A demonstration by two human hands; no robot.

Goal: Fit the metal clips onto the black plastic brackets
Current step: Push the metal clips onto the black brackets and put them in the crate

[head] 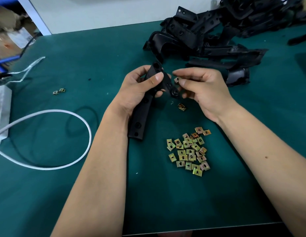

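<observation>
Head-worn view, looking down, close over green table [63,194]

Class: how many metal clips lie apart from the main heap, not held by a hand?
3: a pair of clips far left on the mat, one single clip below the right hand. Others may be hidden.

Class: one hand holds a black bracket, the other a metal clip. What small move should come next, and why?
Probably the right hand should slide its pinched clip onto the bracket gripped by the left hand: the clip sits just beside the bracket's edge, not yet on it.

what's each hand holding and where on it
Left hand grips a black bracket near its upper end; right hand pinches a metal clip by its edge.
</observation>
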